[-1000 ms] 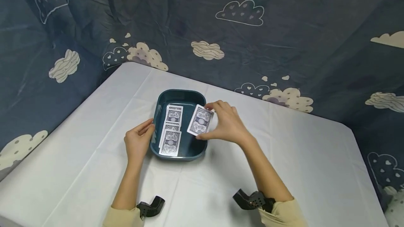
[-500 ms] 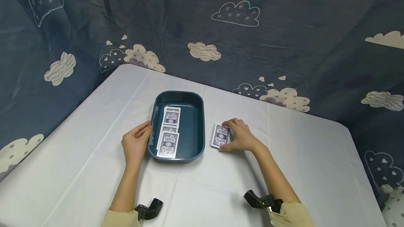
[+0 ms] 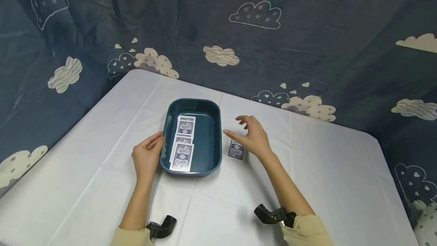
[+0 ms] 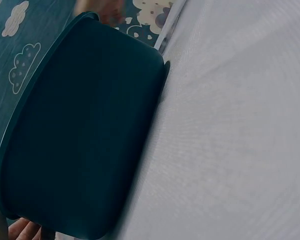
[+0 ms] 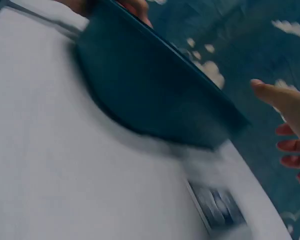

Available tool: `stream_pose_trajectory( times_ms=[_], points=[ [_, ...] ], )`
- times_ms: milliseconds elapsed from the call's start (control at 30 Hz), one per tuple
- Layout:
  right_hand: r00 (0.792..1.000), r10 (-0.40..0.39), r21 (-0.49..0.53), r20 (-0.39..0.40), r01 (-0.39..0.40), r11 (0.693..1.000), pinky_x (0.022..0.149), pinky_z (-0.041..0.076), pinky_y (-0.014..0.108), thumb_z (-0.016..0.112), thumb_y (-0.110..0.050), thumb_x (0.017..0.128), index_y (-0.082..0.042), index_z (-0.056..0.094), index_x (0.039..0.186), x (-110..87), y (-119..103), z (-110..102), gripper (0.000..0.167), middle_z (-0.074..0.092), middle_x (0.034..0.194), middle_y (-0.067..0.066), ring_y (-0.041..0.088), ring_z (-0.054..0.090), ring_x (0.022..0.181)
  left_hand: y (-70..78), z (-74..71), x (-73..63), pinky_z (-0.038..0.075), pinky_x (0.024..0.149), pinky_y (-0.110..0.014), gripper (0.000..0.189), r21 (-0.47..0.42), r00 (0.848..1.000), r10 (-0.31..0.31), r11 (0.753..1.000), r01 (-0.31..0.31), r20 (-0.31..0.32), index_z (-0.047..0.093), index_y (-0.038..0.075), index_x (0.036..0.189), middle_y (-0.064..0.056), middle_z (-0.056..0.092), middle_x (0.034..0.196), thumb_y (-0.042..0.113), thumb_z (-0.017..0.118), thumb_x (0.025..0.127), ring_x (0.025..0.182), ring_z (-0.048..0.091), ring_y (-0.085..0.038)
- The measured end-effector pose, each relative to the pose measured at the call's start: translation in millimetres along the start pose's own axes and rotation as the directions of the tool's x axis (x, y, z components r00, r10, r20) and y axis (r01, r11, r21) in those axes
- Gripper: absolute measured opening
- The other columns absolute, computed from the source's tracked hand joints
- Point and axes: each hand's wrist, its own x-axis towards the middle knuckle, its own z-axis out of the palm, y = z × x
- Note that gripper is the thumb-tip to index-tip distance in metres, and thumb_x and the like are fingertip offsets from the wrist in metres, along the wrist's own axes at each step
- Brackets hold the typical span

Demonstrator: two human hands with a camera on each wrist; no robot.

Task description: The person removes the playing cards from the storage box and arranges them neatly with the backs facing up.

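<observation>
A dark teal plastic tub (image 3: 207, 143) stands on the white-covered table. Inside, along its left side, several playing cards (image 3: 182, 157) lie face down in an overlapping column. My left hand (image 3: 146, 156) pinches the tub's left rim between thumb and fingers; those fingers (image 4: 27, 231) show at the rim in the left wrist view. To the right of the tub, a face-down stack of playing cards (image 3: 235, 152) lies on the table. My right hand (image 3: 253, 137) is over it, fingers spread and holding nothing, thumb toward the tub's right rim. It partly covers the stack in the head view.
A white cloth (image 3: 327, 174) covers the table. Behind it hangs a dark blue curtain (image 3: 191, 22) with a cloud pattern. Black wrist-worn devices (image 3: 162, 227) sit at both sleeve cuffs.
My right hand has carried the stack of cards from over the tub to the table at its right, let go, and moved up and left. The left hand keeps its hold.
</observation>
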Motion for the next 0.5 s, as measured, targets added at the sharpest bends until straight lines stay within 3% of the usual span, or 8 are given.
stream_pose_trajectory(
  times_ms=[100, 167, 233, 300, 400, 500],
  points=[
    [0.988, -0.147, -0.031, -0.051, 0.146, 0.989, 0.073, 0.046, 0.035, 0.072, -0.052, 0.072, -0.013, 0.061, 0.113, 2.5, -31.6, 12.0, 0.058, 0.059, 0.103, 0.006, 0.022, 0.053, 0.089, -0.2, -0.6, 1.5, 0.049, 0.068, -0.008, 0.022, -0.007, 1.0, -0.004, 1.0, 0.004, 0.004, 0.072, 0.008, 0.101, -0.011, 0.07, 0.094, 0.015, 0.069, 0.081, 0.072, 0.062, 0.01],
    [0.966, -0.259, -0.093, -0.023, 0.256, 0.962, 0.073, 0.046, 0.034, 0.073, -0.053, 0.07, -0.013, 0.062, 0.112, 3.1, -53.2, 23.9, 0.059, 0.059, 0.102, 0.005, 0.02, 0.053, 0.089, 0.0, -1.4, 2.3, 0.049, 0.068, -0.007, 0.022, -0.007, 1.0, -0.003, 1.0, 0.003, 0.004, 0.072, 0.007, 0.101, -0.011, 0.07, 0.095, 0.015, 0.069, 0.081, 0.072, 0.062, 0.011],
    [0.94, -0.336, -0.177, 0.054, 0.34, 0.924, 0.075, 0.045, 0.034, 0.072, -0.057, 0.068, -0.013, 0.062, 0.113, 3.5, -72.2, 37.7, 0.063, 0.059, 0.104, 0.004, 0.019, 0.054, 0.092, 0.4, -2.2, 3.0, 0.048, 0.068, -0.006, 0.022, -0.008, 1.0, 0.0, 1.0, 0.0, 0.003, 0.071, 0.007, 0.102, -0.011, 0.07, 0.095, 0.015, 0.069, 0.081, 0.072, 0.061, 0.012],
    [0.92, -0.355, -0.257, 0.168, 0.388, 0.885, 0.077, 0.045, 0.035, 0.071, -0.062, 0.066, -0.014, 0.061, 0.115, 3.3, -87.9, 51.3, 0.069, 0.059, 0.108, 0.004, 0.02, 0.054, 0.096, 0.9, -2.5, 3.2, 0.047, 0.069, -0.006, 0.023, -0.01, 1.0, 0.0, 1.0, 0.0, 0.01, 0.071, 0.007, 0.102, -0.012, 0.07, 0.095, 0.017, 0.069, 0.081, 0.072, 0.061, 0.013],
    [0.893, -0.314, -0.363, 0.322, 0.423, 0.83, 0.079, 0.044, 0.035, 0.07, -0.069, 0.061, -0.015, 0.058, 0.117, 2.3, -101.6, 68.4, 0.079, 0.059, 0.111, 0.003, 0.02, 0.053, 0.101, 1.8, -2.6, 2.7, 0.047, 0.069, -0.006, 0.025, -0.019, 1.0, -0.009, 1.0, 0.01, 0.029, 0.071, 0.008, 0.103, -0.011, 0.069, 0.096, 0.019, 0.07, 0.081, 0.073, 0.061, 0.013],
    [0.882, -0.245, -0.428, 0.401, 0.418, 0.802, 0.078, 0.042, 0.035, 0.07, -0.071, 0.057, -0.014, 0.056, 0.118, 1.2, -106.1, 79.8, 0.085, 0.057, 0.11, 0.003, 0.019, 0.052, 0.1, 1.9, -3.1, 1.9, 0.048, 0.069, -0.006, 0.026, -0.017, 0.999, -0.023, 1.0, 0.024, 0.039, 0.071, 0.008, 0.104, -0.011, 0.069, 0.097, 0.021, 0.07, 0.081, 0.072, 0.061, 0.013]
  ],
)
